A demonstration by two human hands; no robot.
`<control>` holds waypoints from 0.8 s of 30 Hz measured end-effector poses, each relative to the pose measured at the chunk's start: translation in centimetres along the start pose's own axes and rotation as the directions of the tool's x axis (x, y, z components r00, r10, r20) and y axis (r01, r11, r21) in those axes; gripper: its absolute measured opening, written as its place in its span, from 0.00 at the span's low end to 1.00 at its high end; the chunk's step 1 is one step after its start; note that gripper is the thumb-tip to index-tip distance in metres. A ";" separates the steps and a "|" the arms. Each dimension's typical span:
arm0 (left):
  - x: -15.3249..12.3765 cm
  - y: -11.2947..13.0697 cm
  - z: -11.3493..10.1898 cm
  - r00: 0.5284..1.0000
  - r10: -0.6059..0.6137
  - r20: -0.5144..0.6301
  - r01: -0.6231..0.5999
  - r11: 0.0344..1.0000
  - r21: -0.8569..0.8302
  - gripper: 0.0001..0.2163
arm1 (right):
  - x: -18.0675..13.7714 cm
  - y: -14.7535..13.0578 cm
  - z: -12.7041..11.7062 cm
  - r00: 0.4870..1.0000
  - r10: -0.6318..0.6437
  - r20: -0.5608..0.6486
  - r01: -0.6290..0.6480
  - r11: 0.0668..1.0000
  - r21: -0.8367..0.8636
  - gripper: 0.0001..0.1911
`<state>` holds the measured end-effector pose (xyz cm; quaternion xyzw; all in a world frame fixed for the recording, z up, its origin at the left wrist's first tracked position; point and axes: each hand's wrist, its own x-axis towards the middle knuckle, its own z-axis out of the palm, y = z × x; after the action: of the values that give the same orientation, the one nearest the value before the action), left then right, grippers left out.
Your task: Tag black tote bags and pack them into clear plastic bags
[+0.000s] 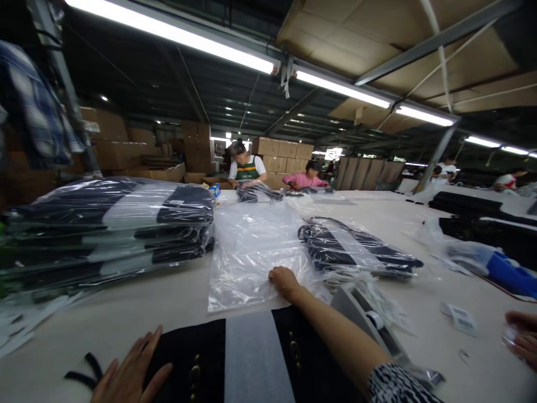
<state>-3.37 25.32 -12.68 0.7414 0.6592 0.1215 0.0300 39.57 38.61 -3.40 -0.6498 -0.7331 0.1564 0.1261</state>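
Observation:
My left hand (132,366) lies with its fingers spread on the left edge of a folded black garment (184,341). A pale grey band (254,358) runs down the garment's middle, with gold-coloured metal fittings on either side. Two black straps (84,372) stick out beside the left hand. My right hand (286,284) reaches across the garment to a pile of clear plastic bags (239,280); its curled fingers pinch the plastic of the top bag near its right side.
Bagged dark garments (130,224) are stacked at left; another bagged bundle (352,246) lies at right. A grey tape dispenser (369,324) stands near my right forearm. Another person's hand (522,336) enters at the right edge, near a label (459,319). Two people work across the table.

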 end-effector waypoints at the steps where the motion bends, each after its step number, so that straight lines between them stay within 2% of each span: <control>1: -0.1 0.0 0.0 1.000 0.006 -0.001 -0.006 1.000 0.003 0.30 | -0.1 0.2 0.1 1.000 0.000 -0.013 0.000 1.000 -0.025 0.08; 3: -0.3 0.2 -0.1 0.999 0.038 -0.004 -0.038 0.999 0.011 0.29 | 0.1 0.2 0.1 0.999 -0.004 -0.037 0.002 0.999 -0.046 0.11; 7: -1.0 1.2 -0.7 0.997 0.075 0.008 -0.075 0.997 0.007 0.29 | 0.7 -0.4 1.1 0.997 -0.067 -0.032 0.067 0.998 -0.016 0.36; 8: -1.1 1.5 -0.9 0.998 0.061 0.010 -0.061 0.998 0.003 0.30 | 0.7 -0.5 1.4 0.995 -0.094 -0.021 0.094 0.996 -0.003 0.36; 10: -1.3 1.8 -1.1 0.999 0.033 0.005 -0.033 0.999 0.002 0.30 | 0.8 -0.8 2.1 0.991 -0.135 -0.016 0.135 0.991 0.020 0.24; 12: -1.3 1.8 -1.1 0.998 0.056 -0.014 -0.056 0.998 0.008 0.29 | 0.8 -0.9 2.6 0.988 -0.144 -0.053 0.146 0.989 0.038 0.11; 14: -1.2 1.7 -1.2 0.995 0.084 -0.046 -0.083 0.996 0.009 0.27 | 0.8 -0.9 2.8 0.986 -0.122 -0.117 0.129 0.990 0.059 0.05; 19: -0.9 1.5 -1.4 0.995 0.047 -0.085 -0.049 0.999 -0.021 0.28 | 1.1 -0.5 2.3 0.965 0.013 -0.263 0.031 0.986 0.164 0.08; 24: -0.6 1.7 -1.2 0.997 0.031 -0.075 -0.035 0.998 -0.057 0.28 | 1.2 -0.1 1.8 0.965 0.047 -0.259 0.007 0.979 0.202 0.10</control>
<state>-2.08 24.34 -11.23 0.7460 0.6438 0.1686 0.0249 38.63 39.68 -4.99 -0.6559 -0.6838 0.1437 0.2856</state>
